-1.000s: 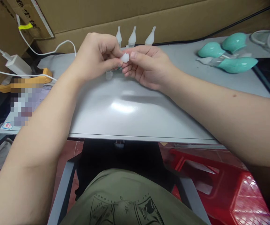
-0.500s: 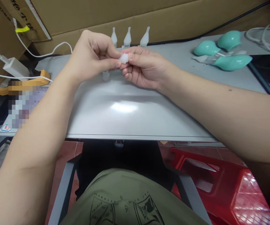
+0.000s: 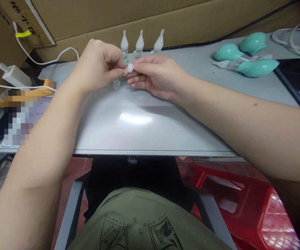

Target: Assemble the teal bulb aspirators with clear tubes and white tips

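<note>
A small, stubby white piece, likely soft plastic or silicone [image 3: 129, 67], sits right at the grip, between the fingertips of the two hands. The left hand [image 3: 106, 64] pinches its left side narrowly between thumb and forefinger; the right hand [image 3: 160, 74] closes thumb and forefinger on its right side, the other fingers loosely curled below. Neither hand is nearer: both touch it. The piece looks about as broad as long, and fingers cover part of it, so its long axis cannot be told. It appears raised above the glossy pale grey tabletop [image 3: 139, 137], though the gap beneath is hidden.

Just beyond the grip, three white tapered nozzles on clear bases stand in a row, tips up: the left one [image 3: 124, 41], the middle one [image 3: 139, 42] and the right one [image 3: 159, 42], which leans slightly rightward. On the near-left side of the grip, under the left fingertips, is a small clear plastic cup-shaped part [image 3: 117, 84]. Well to the right of the grip lie three shiny teal teardrop-shaped bulbs [image 3: 259, 68].
</note>
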The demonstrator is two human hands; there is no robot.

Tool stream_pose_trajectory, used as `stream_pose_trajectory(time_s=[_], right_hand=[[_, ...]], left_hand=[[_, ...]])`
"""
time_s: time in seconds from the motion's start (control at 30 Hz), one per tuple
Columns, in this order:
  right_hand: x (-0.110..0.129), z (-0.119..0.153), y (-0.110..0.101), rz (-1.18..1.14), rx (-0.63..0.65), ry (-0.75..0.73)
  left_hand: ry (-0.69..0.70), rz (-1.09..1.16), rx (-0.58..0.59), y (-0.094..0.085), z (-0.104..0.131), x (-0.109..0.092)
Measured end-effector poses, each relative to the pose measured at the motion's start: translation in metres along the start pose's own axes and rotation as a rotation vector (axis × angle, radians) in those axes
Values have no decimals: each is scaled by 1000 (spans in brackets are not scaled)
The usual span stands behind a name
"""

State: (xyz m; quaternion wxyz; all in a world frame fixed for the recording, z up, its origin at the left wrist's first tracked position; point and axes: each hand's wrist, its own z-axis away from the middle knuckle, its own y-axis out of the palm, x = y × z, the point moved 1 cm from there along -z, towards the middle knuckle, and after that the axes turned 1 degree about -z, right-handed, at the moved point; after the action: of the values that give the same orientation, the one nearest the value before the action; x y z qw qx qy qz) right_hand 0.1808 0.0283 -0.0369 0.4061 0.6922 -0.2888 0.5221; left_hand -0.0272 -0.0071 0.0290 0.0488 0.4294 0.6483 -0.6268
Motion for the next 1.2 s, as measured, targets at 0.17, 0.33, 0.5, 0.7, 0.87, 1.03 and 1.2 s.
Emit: stream_pose_trajectory(time_s=[0.17, 0.33, 0.5, 0.7, 0.87, 1.03, 1.2], right_hand=[[2, 2, 0, 43, -21, -85], [6, 5, 6, 86, -112, -110], [8, 8, 12, 157, -147, -171], [9, 5, 10, 91, -131, -111], [8, -3, -2, -119, -9, 103], [12, -2, -3, -205, 21, 118], [11, -1, -4, -184, 12, 108]], left_hand=[[21, -69, -86, -2, 2, -3], [112, -153, -255, -1, 1, -1], [112, -191, -268, 2, 1, -8], [155, -162, -266, 2, 0, -3], [387, -65, -228, 1, -25, 41], [492, 56, -265, 3, -27, 49], [510, 140, -337, 7, -12, 28]])
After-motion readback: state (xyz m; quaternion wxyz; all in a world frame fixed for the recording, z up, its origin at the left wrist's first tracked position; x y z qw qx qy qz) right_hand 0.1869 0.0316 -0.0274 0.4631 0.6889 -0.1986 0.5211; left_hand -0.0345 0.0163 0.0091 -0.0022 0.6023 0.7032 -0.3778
